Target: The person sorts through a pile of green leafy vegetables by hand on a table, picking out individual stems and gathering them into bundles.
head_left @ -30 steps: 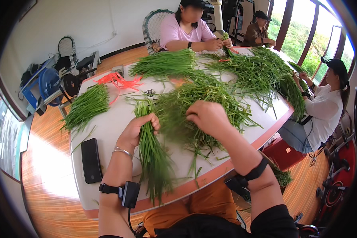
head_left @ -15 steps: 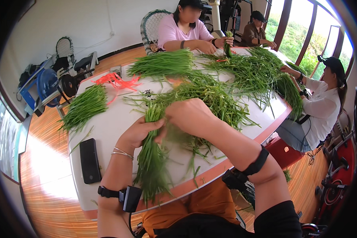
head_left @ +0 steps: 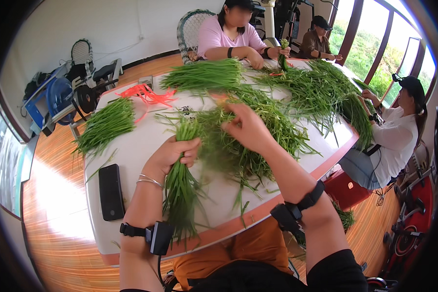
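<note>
My left hand is closed round an upright bunch of garlic chives, whose long leaves hang toward the table's near edge. To its right, my right hand is above a loose, tangled heap of chives. Its thumb and forefinger are apart, with nothing plainly held between them. Some leaves between the two hands are smeared by motion.
A neat chive bundle and red ties lie at the left, with a black phone nearer me. More chives are piled farther back. Co-workers sit at the far side and right of the white table.
My right hand has moved right, away from the held bunch, and its fingers have parted. My left hand keeps its hold on the bunch, whose stems now show above the fist.
</note>
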Demonstrator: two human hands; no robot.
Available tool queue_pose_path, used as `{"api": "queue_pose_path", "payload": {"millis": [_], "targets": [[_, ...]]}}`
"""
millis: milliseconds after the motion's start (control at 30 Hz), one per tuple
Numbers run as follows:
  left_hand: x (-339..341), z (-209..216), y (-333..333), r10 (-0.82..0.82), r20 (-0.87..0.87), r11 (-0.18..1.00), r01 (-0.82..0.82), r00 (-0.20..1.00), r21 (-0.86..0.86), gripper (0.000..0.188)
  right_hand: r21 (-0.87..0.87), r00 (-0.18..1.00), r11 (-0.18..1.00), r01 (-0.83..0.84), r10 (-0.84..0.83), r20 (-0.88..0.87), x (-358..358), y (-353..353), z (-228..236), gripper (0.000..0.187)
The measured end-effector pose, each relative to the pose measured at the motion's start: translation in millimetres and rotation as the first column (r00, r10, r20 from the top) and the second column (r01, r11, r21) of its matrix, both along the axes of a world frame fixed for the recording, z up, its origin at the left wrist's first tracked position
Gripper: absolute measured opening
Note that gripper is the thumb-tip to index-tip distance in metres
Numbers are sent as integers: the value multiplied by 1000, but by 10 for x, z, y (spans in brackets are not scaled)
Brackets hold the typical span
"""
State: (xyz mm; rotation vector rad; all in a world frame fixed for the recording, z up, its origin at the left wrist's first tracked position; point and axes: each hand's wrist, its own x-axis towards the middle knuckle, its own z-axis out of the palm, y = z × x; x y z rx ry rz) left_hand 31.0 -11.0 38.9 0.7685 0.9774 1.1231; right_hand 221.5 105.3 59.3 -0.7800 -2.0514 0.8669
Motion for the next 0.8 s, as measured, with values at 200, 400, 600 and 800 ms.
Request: {"api": "queue_pose_path", "payload": {"millis": [200,400,600,800], "targets": [[-369,-105,-42,-48,193,981,10,980,193,24,268,830,963,24,-169,532,-23,-340,131,36],[-373,-153,-18,-30,169,981,-4,985,195,17,348,822,932,-99,-120,557,-83,-376,-280,29],[-385,-289,30,-55,151,985,29,987,171,20,-21,993,999,-50,47,-108,69,-207,361,22],[-186,-257,31,100,206,986,-124,973,110,26,-335,961,901,-277,264,-83,-56,-233,249,19]]}}
